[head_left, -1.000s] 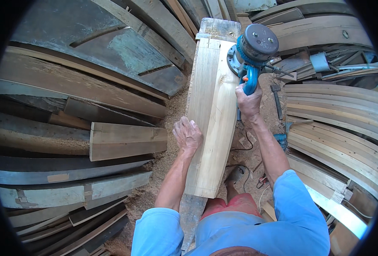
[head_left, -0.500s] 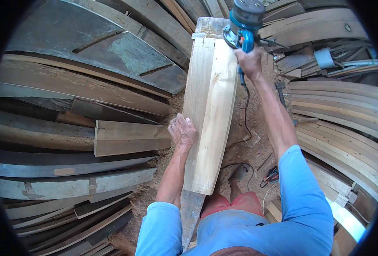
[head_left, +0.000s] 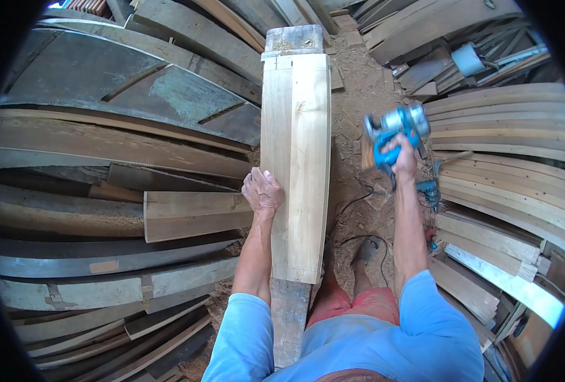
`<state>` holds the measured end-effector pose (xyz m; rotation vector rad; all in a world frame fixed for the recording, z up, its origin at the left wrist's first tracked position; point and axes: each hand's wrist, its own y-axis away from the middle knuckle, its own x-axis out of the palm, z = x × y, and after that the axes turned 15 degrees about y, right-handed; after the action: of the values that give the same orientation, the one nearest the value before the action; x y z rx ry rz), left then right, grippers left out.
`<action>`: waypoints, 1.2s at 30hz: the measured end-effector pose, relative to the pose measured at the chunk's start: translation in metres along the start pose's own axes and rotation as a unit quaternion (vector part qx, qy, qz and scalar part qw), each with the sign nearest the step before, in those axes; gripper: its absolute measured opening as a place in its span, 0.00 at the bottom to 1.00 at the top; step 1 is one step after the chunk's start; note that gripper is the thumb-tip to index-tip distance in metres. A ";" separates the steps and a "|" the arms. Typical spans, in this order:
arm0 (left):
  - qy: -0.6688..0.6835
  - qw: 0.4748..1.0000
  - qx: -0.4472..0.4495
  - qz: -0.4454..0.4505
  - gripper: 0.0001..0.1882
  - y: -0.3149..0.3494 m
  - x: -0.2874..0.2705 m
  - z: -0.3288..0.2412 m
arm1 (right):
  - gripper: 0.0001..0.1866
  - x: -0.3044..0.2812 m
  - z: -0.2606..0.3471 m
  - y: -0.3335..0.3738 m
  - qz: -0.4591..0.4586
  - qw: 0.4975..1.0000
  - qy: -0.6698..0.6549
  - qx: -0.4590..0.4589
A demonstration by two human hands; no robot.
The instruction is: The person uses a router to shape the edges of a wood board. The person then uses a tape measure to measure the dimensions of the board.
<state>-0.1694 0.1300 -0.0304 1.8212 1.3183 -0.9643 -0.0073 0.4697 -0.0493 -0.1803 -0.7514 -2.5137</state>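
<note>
A long pale wooden panel (head_left: 309,146), made of joined boards, lies lengthwise on a worn bench plank (head_left: 290,318) in front of me. My left hand (head_left: 261,190) rests on its left edge, fingers loosely bent and not wrapped round anything. Off to the right of the panel, my right hand (head_left: 405,157) is closed round the handle of a teal-and-silver corded power tool (head_left: 402,120). Motion smears the tool, with a tan streak along its lower left side, and its exact kind is unclear. It hangs in the air, apart from the panel.
A teal drill (head_left: 430,192) sits to the right of my forearm. Stacks of curved planks (head_left: 512,127) line the right side, stacked boards (head_left: 123,143) the left. A short board (head_left: 196,216) juts toward my left hand. A cord (head_left: 352,205) trails over the sawdust-strewn floor.
My right hand has brought the power tool from beside the panel's far end back toward me and out to the right. My left hand stays at the panel's left edge. The view has shifted rightward.
</note>
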 end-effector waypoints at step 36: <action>0.019 0.960 0.183 0.212 0.50 0.141 -0.108 -0.059 | 0.08 -0.295 -0.139 0.328 -0.142 0.965 -0.058 0.214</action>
<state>-0.0465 0.0950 0.1064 2.2893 0.7452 -0.9799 0.4154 0.2853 -0.0861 -0.0695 -1.4356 -2.5415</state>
